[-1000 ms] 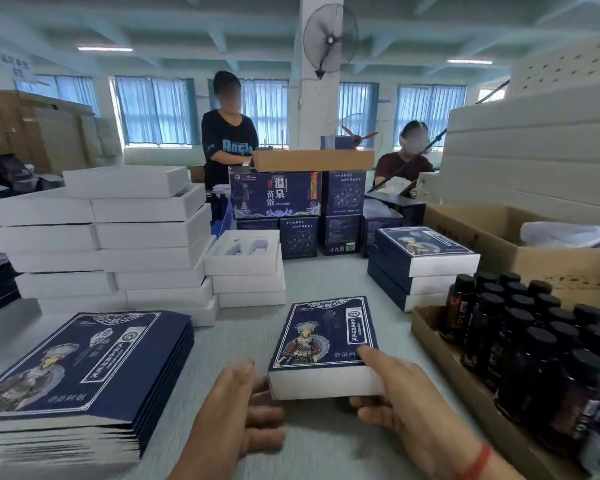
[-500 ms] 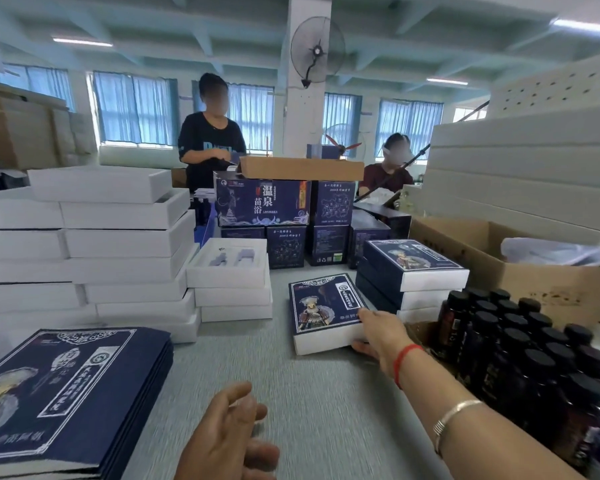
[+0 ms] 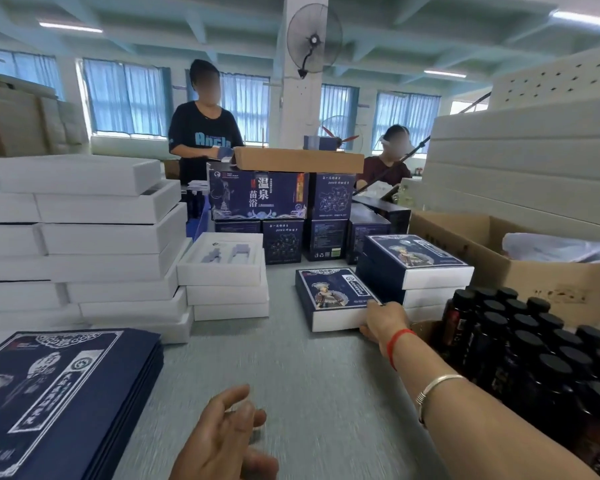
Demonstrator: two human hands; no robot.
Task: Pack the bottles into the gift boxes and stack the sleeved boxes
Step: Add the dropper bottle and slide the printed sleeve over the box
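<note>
A blue sleeved gift box (image 3: 333, 296) lies on the grey table, beside a stack of sleeved boxes (image 3: 417, 268) to its right. My right hand (image 3: 383, 322) reaches far forward and grips the box's near right corner. Near the bottom edge my left hand (image 3: 222, 441) hovers over the table, fingers relaxed and empty. Several dark bottles with black caps (image 3: 534, 355) stand in a cardboard tray at the right. An open white gift box with a foam insert (image 3: 222, 259) tops a short white stack.
A tall pile of white boxes (image 3: 84, 244) fills the left. Flat blue sleeves (image 3: 56, 400) are piled at the near left. Blue cartons (image 3: 257, 195) stand at the back, a brown carton (image 3: 520, 271) and foam sheets (image 3: 520, 150) at the right. Two people work behind.
My right hand has pushed the sleeved box away from me across the table, up beside the sleeved stack. My left hand let go of it and stayed near me.
</note>
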